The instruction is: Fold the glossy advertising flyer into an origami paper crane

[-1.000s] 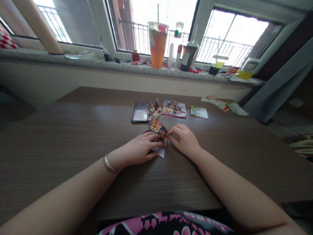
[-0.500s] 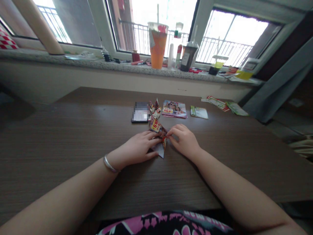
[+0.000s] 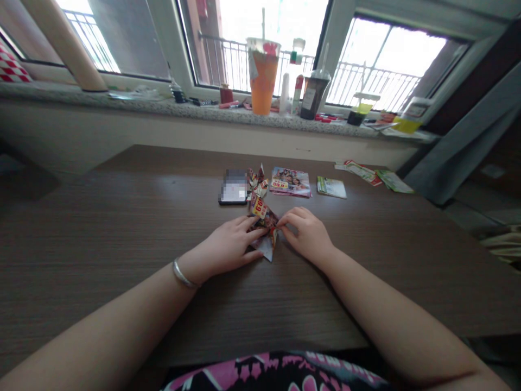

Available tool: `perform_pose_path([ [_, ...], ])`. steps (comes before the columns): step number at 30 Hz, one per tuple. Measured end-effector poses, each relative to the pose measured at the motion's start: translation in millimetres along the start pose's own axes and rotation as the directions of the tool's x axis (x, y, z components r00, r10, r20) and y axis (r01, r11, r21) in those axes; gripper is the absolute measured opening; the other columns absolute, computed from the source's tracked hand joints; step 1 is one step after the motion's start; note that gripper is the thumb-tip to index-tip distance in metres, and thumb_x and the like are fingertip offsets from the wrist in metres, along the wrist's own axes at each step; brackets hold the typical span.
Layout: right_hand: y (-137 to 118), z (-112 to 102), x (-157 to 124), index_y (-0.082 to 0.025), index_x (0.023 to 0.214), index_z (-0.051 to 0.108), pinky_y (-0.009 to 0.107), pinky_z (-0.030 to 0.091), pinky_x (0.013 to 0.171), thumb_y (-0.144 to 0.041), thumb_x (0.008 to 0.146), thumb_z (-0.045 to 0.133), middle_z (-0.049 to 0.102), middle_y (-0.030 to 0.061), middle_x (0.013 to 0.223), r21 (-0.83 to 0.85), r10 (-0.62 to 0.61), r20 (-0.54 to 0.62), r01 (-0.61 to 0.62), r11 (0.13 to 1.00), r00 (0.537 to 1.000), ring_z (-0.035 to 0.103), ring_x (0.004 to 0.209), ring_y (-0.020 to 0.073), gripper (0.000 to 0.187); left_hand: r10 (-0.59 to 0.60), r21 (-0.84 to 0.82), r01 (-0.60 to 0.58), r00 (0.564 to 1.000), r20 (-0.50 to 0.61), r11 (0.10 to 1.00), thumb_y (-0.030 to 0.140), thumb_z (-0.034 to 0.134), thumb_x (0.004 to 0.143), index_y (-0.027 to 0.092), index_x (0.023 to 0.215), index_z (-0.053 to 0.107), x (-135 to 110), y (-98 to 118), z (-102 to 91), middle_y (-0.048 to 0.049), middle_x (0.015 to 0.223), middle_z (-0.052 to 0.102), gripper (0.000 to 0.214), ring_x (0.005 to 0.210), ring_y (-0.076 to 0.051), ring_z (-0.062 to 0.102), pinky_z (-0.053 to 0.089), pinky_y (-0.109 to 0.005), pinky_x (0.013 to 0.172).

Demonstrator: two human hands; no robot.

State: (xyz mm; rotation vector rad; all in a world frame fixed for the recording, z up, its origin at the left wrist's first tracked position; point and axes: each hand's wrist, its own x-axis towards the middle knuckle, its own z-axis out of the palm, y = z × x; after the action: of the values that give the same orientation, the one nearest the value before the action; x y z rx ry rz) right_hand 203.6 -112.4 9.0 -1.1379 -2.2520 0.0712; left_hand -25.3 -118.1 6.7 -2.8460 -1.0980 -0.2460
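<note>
Left hand [image 3: 234,243], fingers spread, presses multicoloured, folded printed paper [image 3: 269,218] onto brown wood-grain table [image 3: 122,228], presumably steadying it; right hand [image 3: 306,231] pinches its edge narrowly.

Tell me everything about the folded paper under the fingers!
The folded paper looks thin, printed in many colours, with a yellow patch bearing red digits and a pale pointed corner toward the person. Creased into flaps, it lies on the table. The left hand spreads its fingers over it; the right hand seems to pinch its right side.
</note>
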Motion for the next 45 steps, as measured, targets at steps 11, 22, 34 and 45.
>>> perform_pose_path([
  [11, 0.0, 6.6, 0.0, -0.022, 0.097, 0.058, 0.031, 0.049, 0.080, -0.018, 0.084, 0.058, 0.066, 0.0039, 0.095, 0.153, 0.093, -0.013, -0.090, 0.984, 0.996, 0.061, 0.088, 0.0178, 0.013, 0.034, -0.036, -0.034, 0.999, -0.002, 0.999, 0.044, 0.060, 0.085, 0.018, 0.122, 0.055, 4.0, 1.9, -4.3, -0.0112, 0.127, 0.057, 0.046, 0.118, -0.029, 0.052, 0.043, -0.043, 0.101],
  [22, 8.7, 17.2, 1.8, -0.021, 0.091, 0.058, 0.028, 0.051, 0.064, -0.024, 0.075, 0.065, 0.060, -0.0020, 0.072, 0.531, 0.330, -0.023, -0.269, 0.804, 0.944, 0.060, 0.064, 0.0135, 0.018, -0.057, -0.155, 0.058, 0.998, 0.008, 0.986, 0.042, 0.066, 0.081, 0.018, 0.104, 0.055, 5.6, 3.2, -7.4, -0.0089, 0.103, 0.063, 0.035, 0.097, -0.025, 0.060, 0.050, -0.036, 0.084],
  [34, 23.6, 24.9, 6.5, -0.021, 0.077, 0.053, 0.027, 0.045, 0.058, -0.041, 0.070, 0.069, 0.062, -0.0014, 0.066, 0.705, 0.504, 0.050, -0.389, 0.593, 0.862, 0.056, 0.057, 0.0140, 0.026, 0.062, -0.064, -0.082, 0.960, -0.272, 0.995, 0.036, 0.072, 0.077, 0.017, 0.140, 0.039, 3.0, 4.0, -3.4, -0.0141, 0.139, 0.047, 0.073, 0.130, -0.031, 0.041, 0.034, -0.047, 0.112],
  [45, 6.0, 11.6, 2.5, -0.020, 0.075, 0.065, 0.028, 0.050, 0.066, -0.027, 0.079, 0.064, 0.063, 0.0024, 0.077, 0.514, 0.201, 0.019, -0.182, 0.838, 0.979, 0.059, 0.072, 0.0149, 0.008, 0.077, -0.040, -0.094, 0.950, -0.302, 0.995, 0.044, 0.066, 0.080, 0.011, 0.148, 0.021, 4.1, 3.6, -5.2, -0.0177, 0.152, 0.030, 0.088, 0.143, -0.032, 0.024, 0.021, -0.049, 0.118],
])
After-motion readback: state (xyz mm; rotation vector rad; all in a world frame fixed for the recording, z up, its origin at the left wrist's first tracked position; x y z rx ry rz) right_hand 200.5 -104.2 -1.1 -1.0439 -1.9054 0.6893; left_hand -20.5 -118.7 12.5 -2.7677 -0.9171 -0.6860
